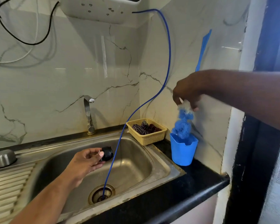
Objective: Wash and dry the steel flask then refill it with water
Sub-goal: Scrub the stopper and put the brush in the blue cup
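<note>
Now the left hand (86, 160) grips a black cap (107, 153) between thumb and fingers, above the sink (136, 167). The right hand (188, 91) pinches a blue scrubber (183, 123) by its top. The scrubber's lower end hangs into a blue cup (183, 152) on the counter (200, 178), near a basket (150, 136). A rounded steel vessel (4, 158) lies at the sink's left edge; I cannot tell whether it is the flask. A blue hose (169, 59) runs into the drain (101, 194).

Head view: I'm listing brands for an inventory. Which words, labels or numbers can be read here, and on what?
None can be read. The white unit, blue cup, basket, cap and scrubber show no lettering.
</note>
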The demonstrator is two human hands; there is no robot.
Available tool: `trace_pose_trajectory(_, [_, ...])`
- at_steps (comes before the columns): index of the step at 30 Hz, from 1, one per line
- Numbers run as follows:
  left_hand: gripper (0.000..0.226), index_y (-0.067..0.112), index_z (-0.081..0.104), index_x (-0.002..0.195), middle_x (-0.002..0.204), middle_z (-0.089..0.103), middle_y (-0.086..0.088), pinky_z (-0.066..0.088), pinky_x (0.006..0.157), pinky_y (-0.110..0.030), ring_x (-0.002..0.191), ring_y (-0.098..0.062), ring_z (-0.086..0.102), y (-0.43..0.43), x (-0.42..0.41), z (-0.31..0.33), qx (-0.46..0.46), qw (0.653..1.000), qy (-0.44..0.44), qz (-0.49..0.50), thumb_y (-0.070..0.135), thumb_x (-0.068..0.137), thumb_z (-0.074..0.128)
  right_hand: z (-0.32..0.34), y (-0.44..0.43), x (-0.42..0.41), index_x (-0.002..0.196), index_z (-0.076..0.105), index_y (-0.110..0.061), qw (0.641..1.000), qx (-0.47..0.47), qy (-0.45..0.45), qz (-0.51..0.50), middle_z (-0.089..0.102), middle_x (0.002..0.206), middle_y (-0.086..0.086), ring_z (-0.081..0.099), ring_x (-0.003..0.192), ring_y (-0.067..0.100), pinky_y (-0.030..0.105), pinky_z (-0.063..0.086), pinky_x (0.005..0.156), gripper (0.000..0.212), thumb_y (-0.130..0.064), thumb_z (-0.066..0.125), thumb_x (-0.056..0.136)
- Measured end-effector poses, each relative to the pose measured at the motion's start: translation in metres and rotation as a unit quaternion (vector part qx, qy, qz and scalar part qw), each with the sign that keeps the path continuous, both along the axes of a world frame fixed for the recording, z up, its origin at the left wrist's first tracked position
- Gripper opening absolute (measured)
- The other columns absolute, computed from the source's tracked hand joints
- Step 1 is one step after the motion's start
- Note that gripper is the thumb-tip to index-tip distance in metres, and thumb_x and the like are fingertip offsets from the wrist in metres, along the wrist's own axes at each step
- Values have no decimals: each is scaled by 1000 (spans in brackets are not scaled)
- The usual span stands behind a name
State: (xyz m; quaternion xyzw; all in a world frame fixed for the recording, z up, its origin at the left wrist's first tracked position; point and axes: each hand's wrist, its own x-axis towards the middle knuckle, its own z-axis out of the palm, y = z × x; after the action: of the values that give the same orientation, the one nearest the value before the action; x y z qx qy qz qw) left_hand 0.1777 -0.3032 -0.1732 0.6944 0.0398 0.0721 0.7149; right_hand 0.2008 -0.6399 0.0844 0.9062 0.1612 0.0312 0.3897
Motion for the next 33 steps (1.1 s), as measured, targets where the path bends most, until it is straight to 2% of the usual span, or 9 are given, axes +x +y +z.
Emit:
trace_pose_trajectory(5, [34,7,63,124,116,69,-19,55,92,-38,106,-33,71,7,2,2,-10,999,6,32,9,91,70,0,11,5,135,56,-32,999,-16,-40,26,42,105,-10,52,100,15,32,40,77,65,-39,86,78])
trace_pose_trajectory(10, [33,8,64,121,115,70,-19,57,87,-39,105,-32,70,31,3,12,-24,997,2,79,11,90,72,11,47,7,135,57,-30,990,105,-32,90,61,122,-7,53,109,16,32,41,78,63,-52,80,81])
trace_pose_trajectory(14, [28,5,63,118,112,70,-21,58,83,-37,102,-33,69,57,1,20,-54,989,-2,134,11,92,70,-20,98,12,143,49,-35,948,261,-29,182,57,140,-4,52,127,21,37,43,89,68,-63,70,85])
trace_pose_trajectory(18, [25,3,65,119,103,71,-17,55,78,-34,85,-25,65,79,1,18,-54,982,-18,179,10,95,68,-90,151,27,150,35,-54,889,397,45,226,54,147,-6,53,132,22,38,46,99,70,-60,67,87])
trace_pose_trajectory(22, [15,9,68,113,94,73,-9,54,70,-30,77,-17,66,100,6,13,-61,973,-20,220,13,99,63,-149,187,59,140,48,-60,821,499,132,244,62,140,-11,57,128,14,35,48,105,55,-54,67,88])
trace_pose_trajectory(27, [8,15,67,103,93,74,-8,57,77,-33,81,-19,68,109,16,11,-68,974,-1,216,15,102,59,-200,212,91,130,56,-63,746,588,189,249,69,127,-20,63,116,1,30,51,101,45,-53,69,88])
trace_pose_trajectory(29, [11,13,67,110,103,74,-11,58,79,-34,91,-22,70,112,21,7,-66,975,17,211,16,101,60,-214,214,96,133,54,-61,740,599,170,256,65,129,-25,60,117,-5,22,50,99,44,-54,65,91])
trace_pose_trajectory(31, [18,11,66,116,109,74,-12,58,77,-33,96,-23,70,115,26,1,-60,975,38,209,18,100,62,-221,211,97,137,56,-53,732,597,184,270,58,127,-34,51,108,-23,1,39,91,44,-44,67,95])
trace_pose_trajectory(33, [22,9,66,119,111,74,-13,58,76,-33,97,-23,70,117,28,-2,-60,976,51,203,19,100,63,-226,206,102,137,58,-49,722,606,194,273,59,128,-32,50,107,-26,1,40,94,44,-39,69,95])
